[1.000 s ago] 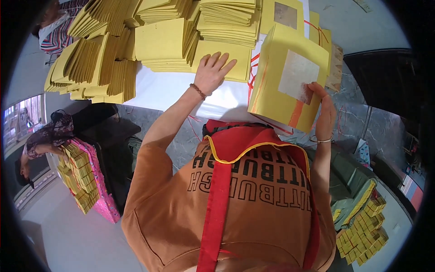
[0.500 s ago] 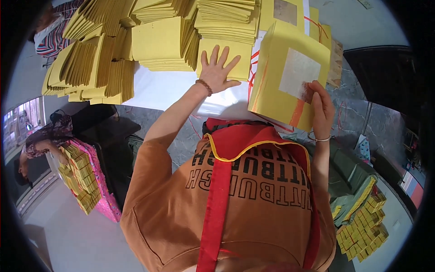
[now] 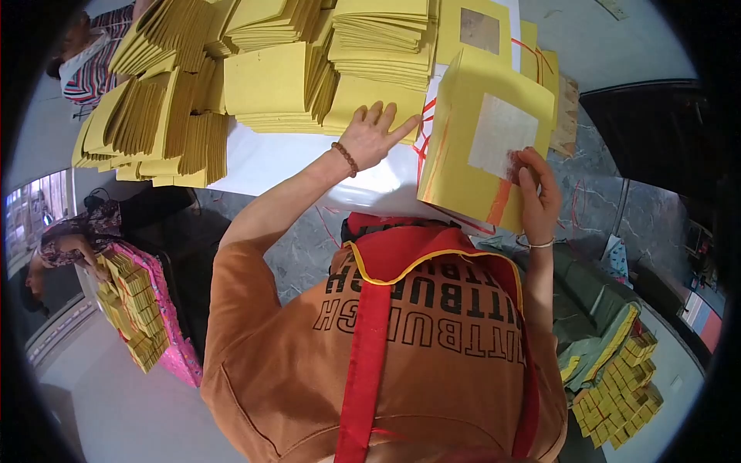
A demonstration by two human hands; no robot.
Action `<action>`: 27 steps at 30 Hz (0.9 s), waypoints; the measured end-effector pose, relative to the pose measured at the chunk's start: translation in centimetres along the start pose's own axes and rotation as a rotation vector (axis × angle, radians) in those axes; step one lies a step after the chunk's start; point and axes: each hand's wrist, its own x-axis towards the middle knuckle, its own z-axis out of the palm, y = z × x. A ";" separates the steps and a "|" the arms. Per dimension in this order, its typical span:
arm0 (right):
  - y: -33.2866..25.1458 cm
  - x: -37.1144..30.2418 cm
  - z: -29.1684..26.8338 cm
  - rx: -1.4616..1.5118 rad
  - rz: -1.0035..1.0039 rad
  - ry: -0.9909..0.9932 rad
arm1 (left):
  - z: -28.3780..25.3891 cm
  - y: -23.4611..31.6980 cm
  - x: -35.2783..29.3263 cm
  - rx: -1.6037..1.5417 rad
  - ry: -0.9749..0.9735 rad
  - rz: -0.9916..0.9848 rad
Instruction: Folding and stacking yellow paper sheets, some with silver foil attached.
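A stack of yellow joss paper (image 3: 451, 147) lies on the table in front of me to the right. Its top sheet carries a silvery foil square and an orange-red stripe near the lower edge. My right hand (image 3: 540, 193) is closed at the stack's right side, thumb and bent fingers pinching the paper by the foil's lower corner. My left hand (image 3: 369, 139) is open, palm down, over the near edge of a folded yellow bundle (image 3: 370, 100). Its index finger points toward red strings (image 3: 423, 139) lying between the bundle and the stack.
Piles of folded yellow paper (image 3: 266, 77) cover the far and left parts of the white table (image 3: 309, 166). Another foil-marked sheet (image 3: 455, 54) lies behind the stack. Co-workers are at the left, one by a pink-covered box (image 3: 174, 339). Tied yellow bundles (image 3: 617, 393) stand at lower right.
My left hand has drawn back slightly toward me, its spread fingers now bent, the index stretched right. My right hand stays at the foil's corner. The view has shifted a little.
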 end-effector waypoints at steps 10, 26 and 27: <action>-0.4 0.0 0.2 -0.025 0.003 0.004 | 1.5 0.0 -1.4 -0.141 0.202 -0.007; -0.6 0.0 -0.3 -0.091 -0.112 0.003 | -9.6 4.3 3.0 -0.874 0.290 -0.123; -0.6 0.0 -0.4 -0.043 -0.086 0.001 | -9.7 5.2 3.3 -0.941 0.333 -0.158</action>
